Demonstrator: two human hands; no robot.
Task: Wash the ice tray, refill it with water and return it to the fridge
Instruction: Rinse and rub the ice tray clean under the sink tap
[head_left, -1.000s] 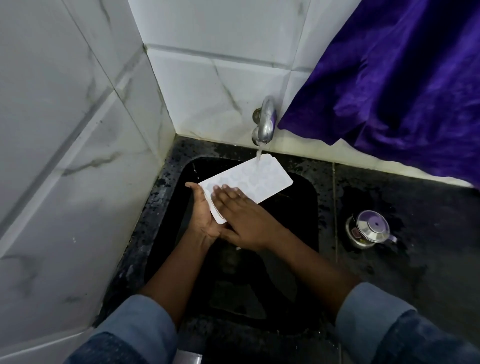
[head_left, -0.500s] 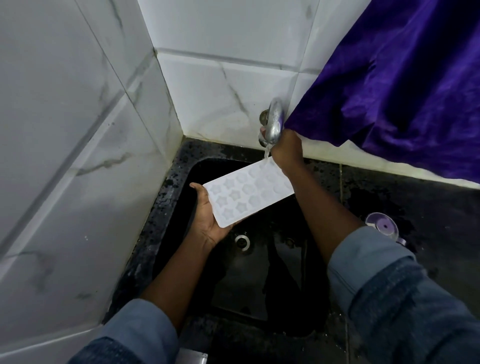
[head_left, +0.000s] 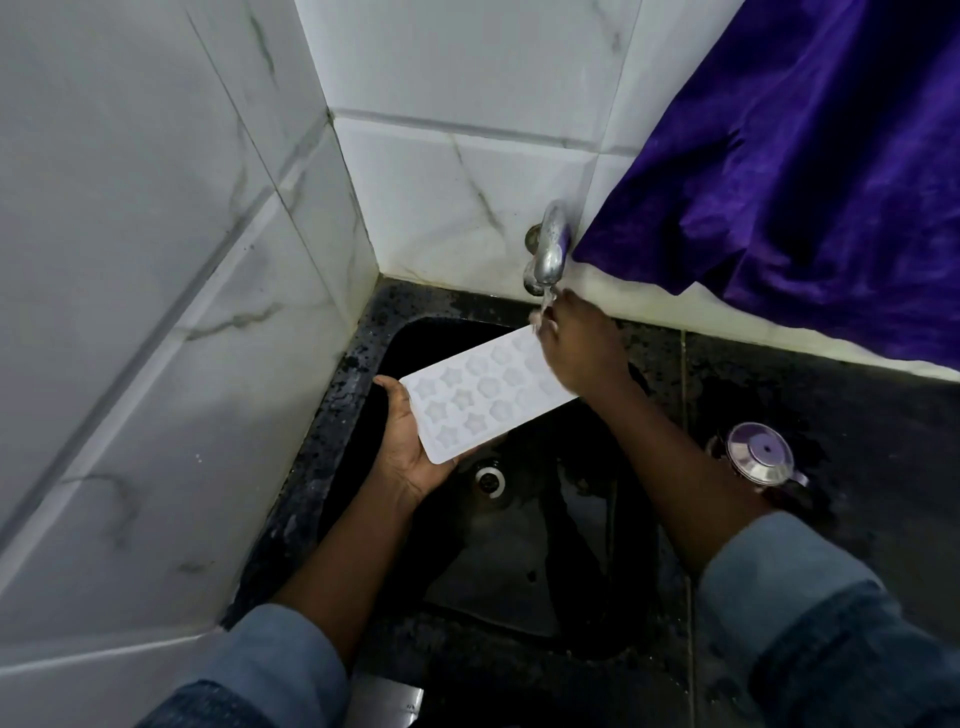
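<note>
Step in hand is judged rinsing: left hand (head_left: 410, 447) grips the ice tray (head_left: 483, 400) at its 7 o'clock end, cavities up over the sink (head_left: 332, 415), right hand (head_left: 576, 348) lies on its 1 o'clock end under the running tap (head_left: 550, 249), grip unclear; next move calls for levelling to fill.

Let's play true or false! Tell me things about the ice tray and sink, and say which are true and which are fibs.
1. The left hand holds the white ice tray over the black sink. True.
2. The tray's moulds are all square. False: several are star-shaped.
3. The tap pours water near the right hand. True.
4. The hanging cloth is red. False: it is purple.
5. The metal pot sits inside the sink. False: it stands on the counter, right of the sink.
</note>
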